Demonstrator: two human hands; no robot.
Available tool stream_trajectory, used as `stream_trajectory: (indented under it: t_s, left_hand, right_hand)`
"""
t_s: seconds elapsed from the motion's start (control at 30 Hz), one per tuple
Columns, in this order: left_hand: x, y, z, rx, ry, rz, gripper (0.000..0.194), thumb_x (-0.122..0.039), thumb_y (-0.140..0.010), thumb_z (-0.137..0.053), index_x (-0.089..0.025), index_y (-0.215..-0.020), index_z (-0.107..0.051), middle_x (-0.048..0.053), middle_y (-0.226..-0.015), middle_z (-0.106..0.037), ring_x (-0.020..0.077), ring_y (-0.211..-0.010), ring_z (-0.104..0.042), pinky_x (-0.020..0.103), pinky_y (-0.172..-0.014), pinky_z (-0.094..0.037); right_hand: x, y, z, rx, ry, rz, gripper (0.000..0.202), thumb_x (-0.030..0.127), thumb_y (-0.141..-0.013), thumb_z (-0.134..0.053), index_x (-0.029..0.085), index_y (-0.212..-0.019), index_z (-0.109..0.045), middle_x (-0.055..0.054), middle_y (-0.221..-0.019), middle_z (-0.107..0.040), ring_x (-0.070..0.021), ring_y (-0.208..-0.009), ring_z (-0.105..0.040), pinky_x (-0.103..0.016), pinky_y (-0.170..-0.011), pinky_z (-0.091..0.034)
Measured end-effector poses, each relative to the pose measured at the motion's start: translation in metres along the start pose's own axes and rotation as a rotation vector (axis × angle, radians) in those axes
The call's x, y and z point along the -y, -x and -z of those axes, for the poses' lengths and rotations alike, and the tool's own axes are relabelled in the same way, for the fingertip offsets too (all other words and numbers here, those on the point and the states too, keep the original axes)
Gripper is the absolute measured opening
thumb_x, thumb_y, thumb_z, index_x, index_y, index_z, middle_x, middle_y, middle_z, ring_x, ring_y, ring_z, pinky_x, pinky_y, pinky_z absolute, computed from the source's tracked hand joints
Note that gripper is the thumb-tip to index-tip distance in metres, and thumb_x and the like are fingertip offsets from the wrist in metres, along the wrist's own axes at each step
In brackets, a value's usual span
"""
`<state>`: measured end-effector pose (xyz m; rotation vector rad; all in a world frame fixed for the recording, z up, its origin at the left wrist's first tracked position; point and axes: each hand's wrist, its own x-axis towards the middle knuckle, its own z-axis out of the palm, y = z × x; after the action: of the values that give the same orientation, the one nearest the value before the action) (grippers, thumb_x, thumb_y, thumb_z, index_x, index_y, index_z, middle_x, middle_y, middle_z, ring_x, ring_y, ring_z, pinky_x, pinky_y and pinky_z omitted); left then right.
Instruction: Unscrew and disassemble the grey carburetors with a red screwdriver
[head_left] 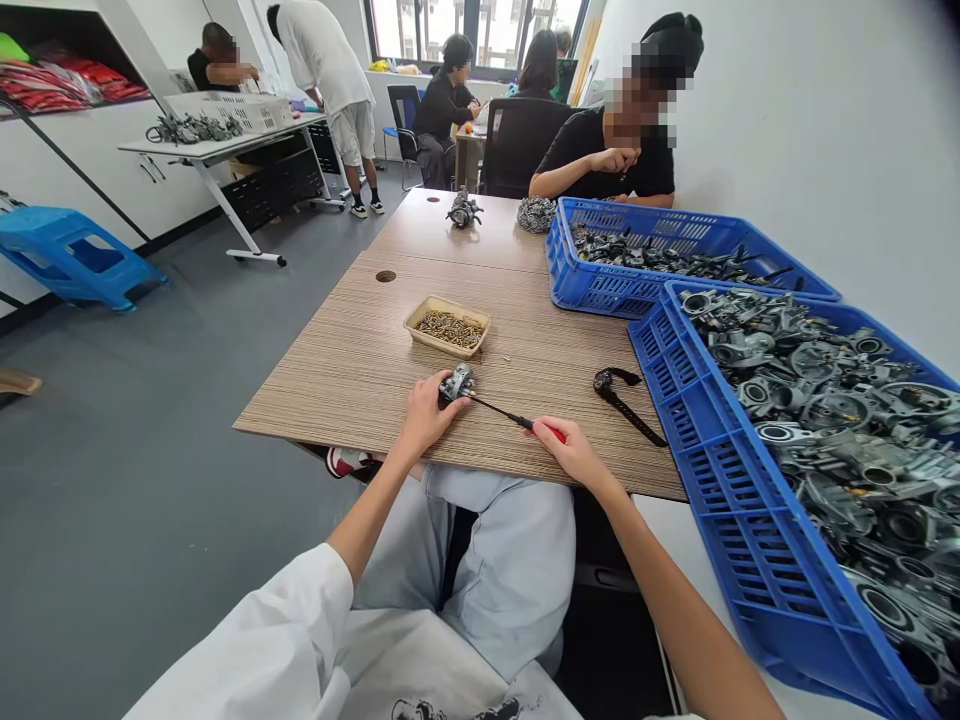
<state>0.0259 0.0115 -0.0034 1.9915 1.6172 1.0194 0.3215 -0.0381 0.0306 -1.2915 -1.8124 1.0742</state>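
Note:
My left hand [430, 412] grips a small grey metal carburetor body [459, 382] at the table's near side. In my right hand [568, 446] is a screwdriver [517, 418] with a red and black handle. Its thin dark shaft points left, and the tip meets or nearly meets the carburetor's right side; exact contact is too small to tell. Just beyond the carburetor stands a cream tray [411, 325] of small brass-coloured parts [450, 328]. A loose brass piece [505, 358] lies on the wood beside it.
Blue crates [701, 470] of metal carburetor parts line the right side, with another crate [559, 262] behind. A black wristwatch [626, 405] lies near them. Farther back on the table [337, 370] sits another carburetor [464, 209]. A person [600, 160] sits across the table.

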Motion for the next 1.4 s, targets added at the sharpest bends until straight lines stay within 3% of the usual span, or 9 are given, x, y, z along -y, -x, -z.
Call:
stream_trajectory:
  t_s: [0.23,1.03,1.4]
  left_hand:
    - [0.0009,-0.0005,-0.0003,0.004,0.007,0.002,0.054,-0.049,-0.094,-0.073,-0.025,-0.141,-0.059,0.010,-0.138,-0.069,0.0324,-0.122,-0.061,0.049,-0.108,-0.046]
    - [-0.0041,0.0012,0.0015,0.001,-0.001,0.017,0.055,-0.049,-0.094,-0.073,-0.025,-0.141,-0.058,0.011,-0.137,-0.069,0.0331,-0.121,-0.061,0.050,-0.108,-0.046]
    - [-0.0020,0.0010,0.0003,-0.006,-0.011,0.000,0.056,-0.051,-0.094,-0.074,-0.026,-0.141,-0.058,0.011,-0.137,-0.069,0.0327,-0.122,-0.061,0.049,-0.107,-0.046]
  right_hand:
    - [-0.0007,0.0004,-0.0006,-0.006,0.000,-0.007,0.050,0.061,-0.103,-0.053,0.019,-0.083,-0.072,-0.005,-0.079,-0.068,-0.0219,-0.078,-0.060,-0.032,-0.077,-0.048]
    - [-0.0001,0.0002,-0.0019,-0.023,0.020,-0.019,0.050,0.061,-0.102,-0.053,0.020,-0.081,-0.071,-0.004,-0.077,-0.066,-0.0220,-0.077,-0.060,-0.033,-0.075,-0.046]
    - [-0.0041,0.0001,-0.0027,-0.022,0.014,-0.009,0.046,0.058,-0.102,-0.055,0.020,-0.082,-0.072,-0.005,-0.083,-0.072,-0.0227,-0.081,-0.063,-0.033,-0.078,-0.048]
